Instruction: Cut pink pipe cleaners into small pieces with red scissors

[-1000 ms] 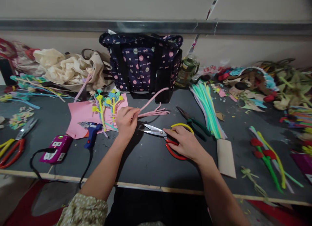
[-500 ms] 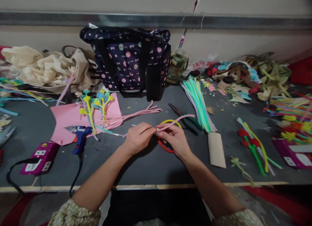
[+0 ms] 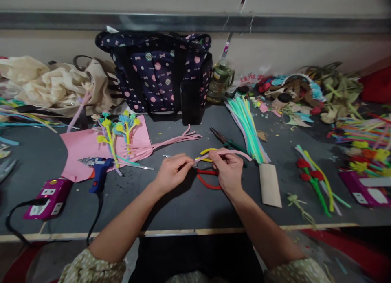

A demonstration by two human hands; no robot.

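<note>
A pink pipe cleaner (image 3: 237, 152) runs between my two hands over the dark table. My left hand (image 3: 173, 169) is closed, pinching its left end between thumb and fingertips. Further right, my right hand (image 3: 227, 171) has its fingers closed round the same stem, whose free end sticks out past the knuckles and bends down. Beneath my hands lies a pair of scissors with red and yellow handles (image 3: 209, 187), partly covered by them. Just behind are loose pink pipe cleaners (image 3: 171, 142) and dark-green-handled pliers (image 3: 226, 140).
On the left are a blue glue gun (image 3: 100, 175), a purple power strip (image 3: 50, 198) and pink paper (image 3: 79, 148) under finished pipe-cleaner flowers. A patterned bag (image 3: 159, 75) and a phone (image 3: 190, 103) stand behind. To the right lie a green pipe-cleaner bundle (image 3: 247, 128) and a cardboard piece (image 3: 270, 185).
My right hand has shifted right and slightly up along the pink pipe cleaner, uncovering more of the scissors' red handle. My left hand stays near the same spot, its fingertips now pinched at the stem's end.
</note>
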